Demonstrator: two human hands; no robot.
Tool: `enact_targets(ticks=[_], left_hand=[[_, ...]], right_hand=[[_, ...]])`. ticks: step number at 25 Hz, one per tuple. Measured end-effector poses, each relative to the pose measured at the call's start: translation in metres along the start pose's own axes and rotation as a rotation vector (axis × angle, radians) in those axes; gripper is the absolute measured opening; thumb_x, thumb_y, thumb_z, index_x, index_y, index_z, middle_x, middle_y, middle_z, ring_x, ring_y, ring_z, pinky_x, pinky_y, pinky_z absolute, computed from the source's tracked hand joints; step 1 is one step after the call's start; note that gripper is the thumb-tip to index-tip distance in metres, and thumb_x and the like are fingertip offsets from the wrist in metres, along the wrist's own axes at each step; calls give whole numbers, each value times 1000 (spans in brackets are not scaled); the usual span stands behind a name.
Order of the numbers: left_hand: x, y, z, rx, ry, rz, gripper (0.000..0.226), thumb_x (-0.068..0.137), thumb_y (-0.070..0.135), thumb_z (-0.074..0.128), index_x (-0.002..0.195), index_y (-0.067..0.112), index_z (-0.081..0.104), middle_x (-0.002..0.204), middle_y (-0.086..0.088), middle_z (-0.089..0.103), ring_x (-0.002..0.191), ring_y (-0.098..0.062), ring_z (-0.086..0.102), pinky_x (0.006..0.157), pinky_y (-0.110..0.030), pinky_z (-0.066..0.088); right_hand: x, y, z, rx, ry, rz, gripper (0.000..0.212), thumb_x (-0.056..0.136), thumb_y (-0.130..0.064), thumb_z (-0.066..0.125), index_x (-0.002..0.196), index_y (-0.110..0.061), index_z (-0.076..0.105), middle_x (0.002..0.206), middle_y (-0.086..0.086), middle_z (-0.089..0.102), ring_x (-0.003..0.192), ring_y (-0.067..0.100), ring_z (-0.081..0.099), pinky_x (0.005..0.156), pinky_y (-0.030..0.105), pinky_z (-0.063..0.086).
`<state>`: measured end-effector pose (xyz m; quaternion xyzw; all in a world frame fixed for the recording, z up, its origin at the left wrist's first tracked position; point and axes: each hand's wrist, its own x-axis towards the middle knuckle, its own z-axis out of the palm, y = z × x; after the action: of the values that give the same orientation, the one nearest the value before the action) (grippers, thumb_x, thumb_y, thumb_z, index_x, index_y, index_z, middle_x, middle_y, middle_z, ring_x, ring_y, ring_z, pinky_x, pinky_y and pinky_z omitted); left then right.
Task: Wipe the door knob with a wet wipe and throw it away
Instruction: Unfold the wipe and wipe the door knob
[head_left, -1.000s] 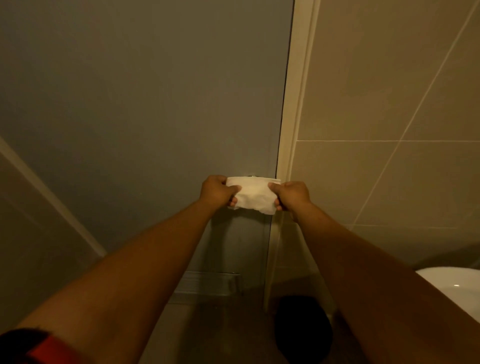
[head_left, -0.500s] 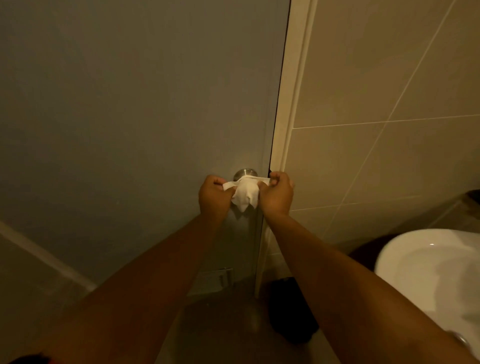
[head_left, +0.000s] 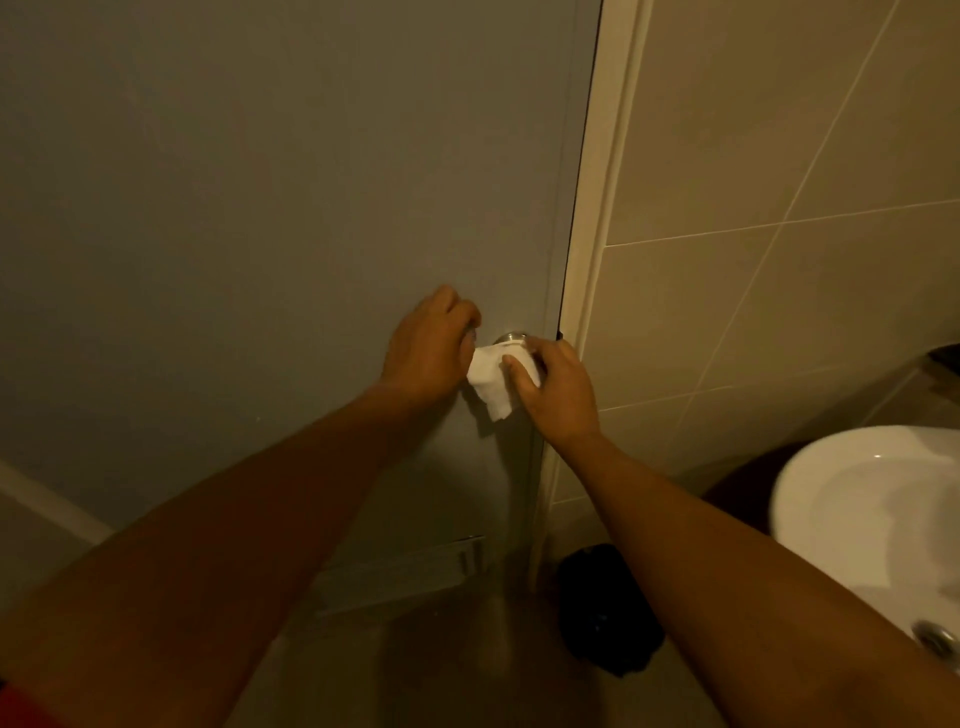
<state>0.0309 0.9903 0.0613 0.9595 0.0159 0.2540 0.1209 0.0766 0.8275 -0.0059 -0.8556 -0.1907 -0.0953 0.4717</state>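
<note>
Hands meeting just right of the frame's centre, against a flat grey door (head_left: 270, 208). Left hand (head_left: 428, 353) curling beside the round brushed-metal door knob (head_left: 510, 339), fingers bent inward against the left edge of a crumpled white wet wipe (head_left: 491, 387); whether pinching the wipe or only pressing it, cannot tell. Right hand (head_left: 558, 387) closing around the knob through the wipe, thumb lying across the white cloth, fingers wrapping over the knob's right side. Wipe draping over most of the knob, only a sliver of metal showing at the top, a loose tail hanging down between the two wrists. Knob sitting near the door's right edge, just beside a cream door frame (head_left: 597, 234) running up the middle right of the frame. Beige tiled wall (head_left: 779, 156) filling the upper right. Glossy white ceramic basin (head_left: 831, 499) showing at the lower right edge. Dark rounded object (head_left: 608, 603) resting on the floor at lower centre, below the frame's foot, too dim to identify.
</note>
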Motion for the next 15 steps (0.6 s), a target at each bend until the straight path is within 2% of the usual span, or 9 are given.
enact_targets(ticks=[3, 5, 7, 9, 11, 13, 15], left_hand=[[32, -9, -28, 368, 64, 512, 24, 87, 27, 59, 101, 11, 70, 108, -13, 63, 102, -31, 59, 83, -39, 44], [56, -14, -43, 551, 123, 723, 32, 88, 30, 54, 111, 12, 68, 127, -17, 61, 122, -35, 52, 103, -46, 37], [75, -12, -56, 642, 84, 804, 45, 92, 35, 48, 131, 15, 58, 148, -16, 47, 140, -36, 37, 117, -49, 21], [89, -10, -60, 690, 39, 855, 55, 95, 40, 40, 144, 17, 42, 157, -15, 33, 147, -36, 27, 119, -50, 14], [94, -13, -58, 752, 45, 886, 59, 97, 42, 34, 150, 17, 30, 160, -15, 26, 148, -36, 22, 120, -50, 13], [94, -15, -55, 786, 82, 896, 61, 98, 43, 30, 152, 16, 25, 160, -16, 24, 149, -37, 20, 119, -51, 11], [93, -14, -52, 781, 129, 900, 60, 98, 42, 29, 152, 15, 27, 160, -17, 26, 148, -38, 22, 119, -52, 13]], right_hand=[[-3, 3, 6, -92, -5, 36, 49, 90, -49, 56, 131, -22, 53, 122, 4, 54, 107, 17, 56, 84, 24, 47], [-6, 3, 10, -157, -44, 34, 51, 91, -48, 55, 134, -22, 50, 129, 6, 50, 113, 21, 54, 89, 29, 48], [-6, 3, 11, -312, -89, -87, 50, 93, -46, 52, 136, -20, 47, 136, 10, 46, 116, 25, 53, 87, 30, 46], [-1, 6, 11, -477, -122, -250, 44, 95, -40, 50, 133, -18, 48, 137, 14, 47, 116, 28, 54, 81, 28, 46], [3, 8, 14, -526, -125, -284, 39, 93, -36, 53, 127, -17, 52, 135, 16, 47, 111, 30, 56, 79, 32, 51], [0, 2, 21, -356, -71, -104, 41, 88, -36, 60, 126, -21, 52, 131, 11, 47, 103, 24, 58, 78, 30, 53], [-3, -16, 36, 39, 94, 235, 43, 84, -34, 67, 124, -23, 53, 120, 2, 52, 93, 15, 57, 69, 20, 53]])
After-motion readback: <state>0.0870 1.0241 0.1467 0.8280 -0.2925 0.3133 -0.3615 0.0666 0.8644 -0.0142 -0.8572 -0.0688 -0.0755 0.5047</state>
